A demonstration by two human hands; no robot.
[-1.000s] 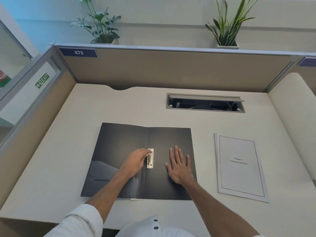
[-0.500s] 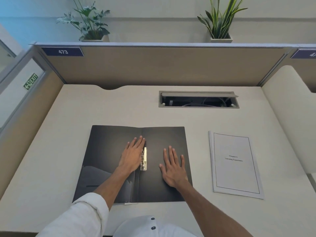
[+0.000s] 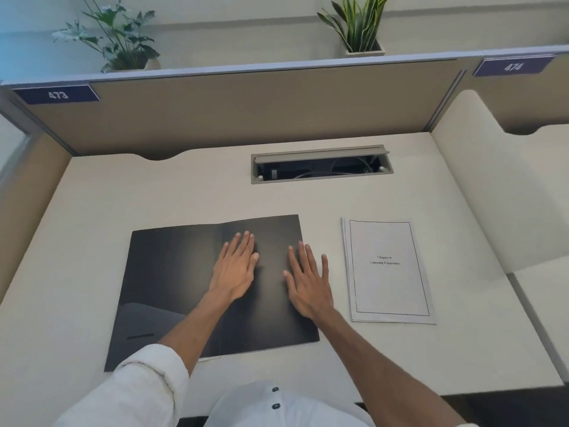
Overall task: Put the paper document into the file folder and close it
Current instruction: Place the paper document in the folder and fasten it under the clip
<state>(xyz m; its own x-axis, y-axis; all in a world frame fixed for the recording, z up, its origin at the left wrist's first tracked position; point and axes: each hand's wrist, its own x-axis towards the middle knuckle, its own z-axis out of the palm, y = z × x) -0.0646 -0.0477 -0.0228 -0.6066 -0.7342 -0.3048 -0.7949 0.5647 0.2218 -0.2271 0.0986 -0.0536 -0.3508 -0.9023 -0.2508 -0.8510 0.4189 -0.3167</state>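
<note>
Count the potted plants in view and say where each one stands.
2. One leafy plant stands behind the partition at the far left; one spiky-leaved plant stands behind it toward the right. Others could be out of frame.

Far left, dark blue plate (image 3: 57, 94) on the partition top edge: white "473"; far right, matching plate (image 3: 513, 66) on the neighbouring partition: "474"; right of centre on the desk, paper document (image 3: 388, 271), bordered cover page, two small printed lines: "Chapter 6" over "Learning Experience", blurred, reading uncertain; no other legible text.
</note>
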